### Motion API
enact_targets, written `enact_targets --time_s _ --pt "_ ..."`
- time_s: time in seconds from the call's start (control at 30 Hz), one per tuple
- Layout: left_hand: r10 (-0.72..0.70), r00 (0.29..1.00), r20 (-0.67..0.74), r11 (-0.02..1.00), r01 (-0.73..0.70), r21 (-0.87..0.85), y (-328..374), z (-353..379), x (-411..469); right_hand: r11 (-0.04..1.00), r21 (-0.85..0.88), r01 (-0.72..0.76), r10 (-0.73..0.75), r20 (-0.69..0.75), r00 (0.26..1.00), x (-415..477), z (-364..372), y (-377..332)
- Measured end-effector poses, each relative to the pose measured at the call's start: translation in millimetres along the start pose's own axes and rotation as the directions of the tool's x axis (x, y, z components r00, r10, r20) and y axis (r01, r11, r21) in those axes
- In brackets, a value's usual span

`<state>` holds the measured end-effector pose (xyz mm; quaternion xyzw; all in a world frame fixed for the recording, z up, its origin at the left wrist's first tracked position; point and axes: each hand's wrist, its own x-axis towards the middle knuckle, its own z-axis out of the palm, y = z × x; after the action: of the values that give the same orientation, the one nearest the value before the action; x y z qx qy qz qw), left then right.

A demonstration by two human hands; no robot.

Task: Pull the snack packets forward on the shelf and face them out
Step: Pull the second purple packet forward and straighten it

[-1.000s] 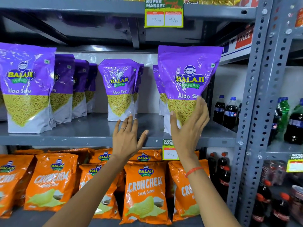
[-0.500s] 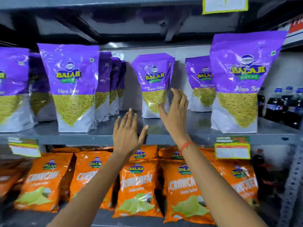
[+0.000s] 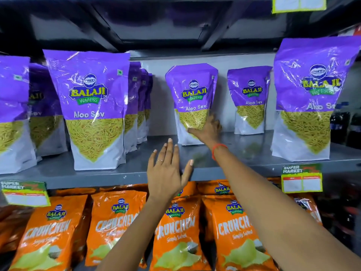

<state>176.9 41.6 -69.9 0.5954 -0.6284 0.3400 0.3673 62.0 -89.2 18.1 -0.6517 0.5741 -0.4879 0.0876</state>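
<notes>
Purple Aloo Sev packets stand upright on the grey middle shelf (image 3: 109, 176). One (image 3: 91, 106) is at the front edge on the left, another (image 3: 310, 98) at the front on the right. A smaller-looking packet (image 3: 192, 94) stands far back in the middle, and my right hand (image 3: 207, 128) grips its lower right side, thumb across the front. Another packet (image 3: 249, 98) stands far back to its right. My left hand (image 3: 168, 171) hovers open in front of the shelf edge, fingers spread, a ring on one finger.
Several purple packets (image 3: 139, 98) are lined up behind the front left one. More stand at the far left (image 3: 11, 110). Orange Crunchem packets (image 3: 177, 231) fill the lower shelf. Price tags (image 3: 301, 178) hang on the shelf edge. Dark bottles (image 3: 343, 122) sit far right.
My right hand has reached deeper into the shelf and closed on the middle back packet. The view has shifted left and closer. My left hand stays open near the shelf edge.
</notes>
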Motion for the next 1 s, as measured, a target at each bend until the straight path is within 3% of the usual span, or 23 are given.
enact_targets --time_s 0.3,1.0 --pt "0.006 0.999 -0.054 1.0 -0.005 0.012 0 5 0 0.986 0.137 -0.091 0.079 0.087 0.993 8 8 3" --pt "-0.052 0.997 0.058 0.999 0.052 -0.002 1 -12 -4 1.0 0.014 -0.025 0.025 -0.018 1.0 -67 -47 2"
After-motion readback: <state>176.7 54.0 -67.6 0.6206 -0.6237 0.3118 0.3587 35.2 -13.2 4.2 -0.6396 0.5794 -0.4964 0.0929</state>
